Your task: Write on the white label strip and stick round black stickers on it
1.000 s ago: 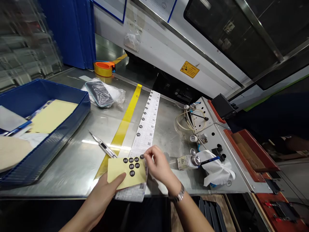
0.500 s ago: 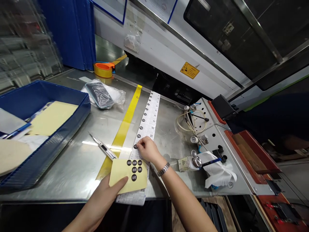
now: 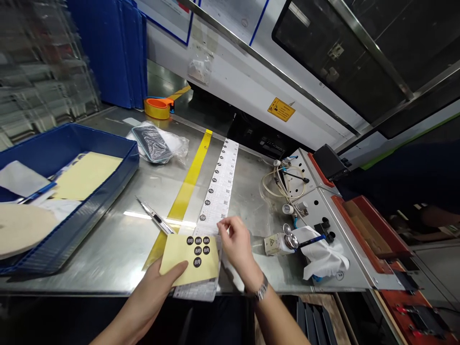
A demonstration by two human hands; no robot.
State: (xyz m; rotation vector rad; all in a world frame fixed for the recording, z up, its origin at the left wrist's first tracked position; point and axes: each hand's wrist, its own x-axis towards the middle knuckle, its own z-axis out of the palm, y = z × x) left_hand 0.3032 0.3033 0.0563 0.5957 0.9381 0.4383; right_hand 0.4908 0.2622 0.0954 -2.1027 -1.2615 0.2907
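Observation:
My left hand [image 3: 153, 290] grips a pale yellow sticker sheet [image 3: 176, 261], thumb on top. Several round black stickers marked 8月 remain on its upper and middle part. Under the sheet lies the near end of a long row of overlapping white printed labels [image 3: 215, 191], running away across the metal bench. Dark round stickers sit along the row's left edge, the nearest fully visible one [image 3: 202, 217] just beyond the sheet. To the right of the row, my right hand [image 3: 237, 242] hovers with curled fingers, nothing visible in them. Left of the sheet lies a utility knife [image 3: 155, 217].
A blue bin [image 3: 104, 191] with papers stands at the left. Behind the knife are a plastic-wrapped phone-like item [image 3: 153, 143] and an orange tape dispenser [image 3: 158, 108]. Yellow tape [image 3: 190, 179] crosses the bench. At right are a small bottle [image 3: 278, 244], a white cloth [image 3: 323, 256] and tubed fixtures [image 3: 305, 191].
My right hand has drawn back to the right and nearer, off the label row, uncovering a dark round sticker on it. My left hand still holds the sheet. The view has shifted slightly.

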